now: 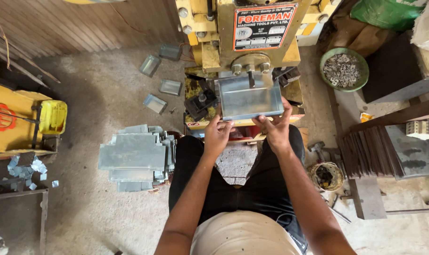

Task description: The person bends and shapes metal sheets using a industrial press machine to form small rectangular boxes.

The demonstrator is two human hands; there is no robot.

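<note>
Far left of the hands: a yellow container (pixel 53 116) rests on a yellow frame, with small metal offcuts (pixel 28 168) on the floor below it.
Left of the left hand: a stack of flat metal sheets (pixel 135 158) lies on the floor, just beside the person's knee.
Above and left of the hands: four formed metal trays (pixel 158 82) lie scattered on the concrete.
Left hand (pixel 217 135): fingers curled, pinching the near left edge of the shallow metal tray (pixel 249 99), thumb on top.
Metal tray: held between both hands, level, resting against the bed of the yellow press machine (pixel 245 45) directly beyond the fingertips.
Right hand (pixel 274 127): grips the tray's near right corner, thumb on the rim and fingers wrapped along the side.
Right of the right hand: a green bowl of small metal pieces (pixel 343 69) sits beyond, well apart; nearer, a small round basket (pixel 325 175) stands beside a stack of dark plates (pixel 367 151).
</note>
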